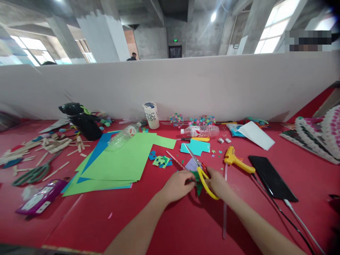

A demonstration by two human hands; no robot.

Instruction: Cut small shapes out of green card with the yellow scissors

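My left hand [178,186] is closed, its fingertips pinching a small dark green piece [199,189] whose material I cannot make out. Close beside it, my right hand [217,183] is curled at the yellow-handled scissors [203,177], blades pointing away and slightly left. A small red item [204,167] shows by the right fingers, partly hidden. Beneath the blades lies a pale purple paper [193,164]. A pink striped straw [175,159] runs toward the left fingers. Light blue paper [196,147] lies just beyond the scissors.
Green sheets [117,159] and a plastic bottle [124,135] lie left. Punched scraps [161,161] sit centrally. On the right are a yellow glue gun [237,161], a cabled black phone [272,177] and a clear stick [225,216]. A white cup [151,115] stands by the partition [164,85].
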